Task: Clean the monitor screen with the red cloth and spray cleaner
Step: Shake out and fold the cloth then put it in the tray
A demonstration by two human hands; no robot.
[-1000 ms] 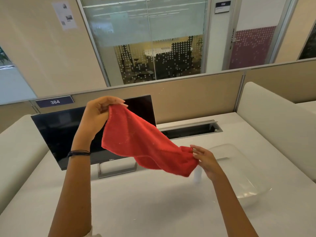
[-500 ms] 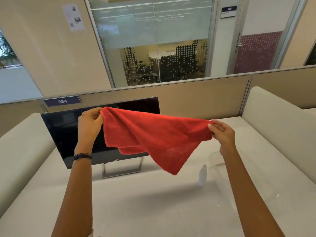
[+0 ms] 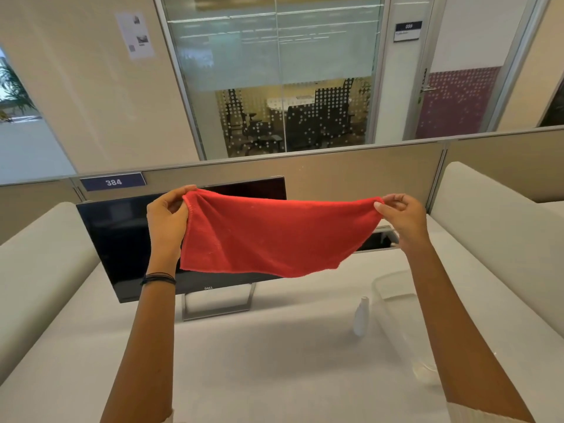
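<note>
Now both hands are up at mid-frame, each pinching a top corner of the cloth (image 3: 274, 236). The left hand (image 3: 167, 218) grips with thumb and curled fingers at the left corner; the right hand (image 3: 403, 215) nips the opposite corner between thumb and fingertips. Stretched between them, the cloth hangs open as a sagging sheet, its lower edge free and clear of the desk (image 3: 244, 361).

Behind the cloth, left of centre, stands the monitor (image 3: 122, 239), its dark screen facing the person and partly covered by the red fabric. At lower right a small white spray bottle (image 3: 361, 315) stands upright on the desk, just beside a clear plastic tray (image 3: 393, 285) that the right forearm partly hides. A partition with a "384" plate (image 3: 113, 181) runs behind the monitor, and a cable slot (image 3: 378, 239) shows in the desk under the right hand.

As I judge it, nothing has been sprayed or wiped yet. Both hands are occupied, so reaching for the bottle means dropping one corner; the loose cloth could then swing into the bottle, which looks light and narrow, and tip it. Pushing hard on the screen could also rock the monitor on its thin stand (image 3: 216, 303).
</note>
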